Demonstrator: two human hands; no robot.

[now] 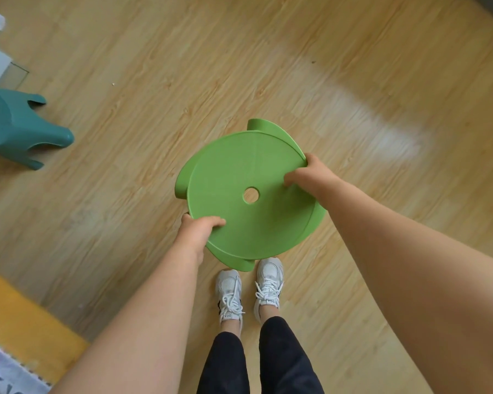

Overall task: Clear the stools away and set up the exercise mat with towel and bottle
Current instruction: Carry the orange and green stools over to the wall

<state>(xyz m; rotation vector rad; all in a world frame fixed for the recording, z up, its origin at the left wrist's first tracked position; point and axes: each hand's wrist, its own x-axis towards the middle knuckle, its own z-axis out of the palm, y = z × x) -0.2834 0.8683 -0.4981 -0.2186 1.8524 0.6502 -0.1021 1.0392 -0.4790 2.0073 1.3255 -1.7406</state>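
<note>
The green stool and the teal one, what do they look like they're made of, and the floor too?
The green stool looks like moulded plastic, matte: one even colour, fine-textured seat, moulded centre hole. The teal stool seems plastic too, smoother with a soft sheen and rounded one-piece legs. The floor looks like wood or wood-look laminate: plank seams, grain, glossy glare patch.

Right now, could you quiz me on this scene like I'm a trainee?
1. True or false: both hands grip the green stool.
2. Which stool lies tipped on its side on the wooden floor? A) the teal stool B) the green one
3. Fill in: the green seat has a round ___ in its middle.

Key: 1. True: the left hand and right hand clasp opposite rims. 2. A. 3. hole.
</note>
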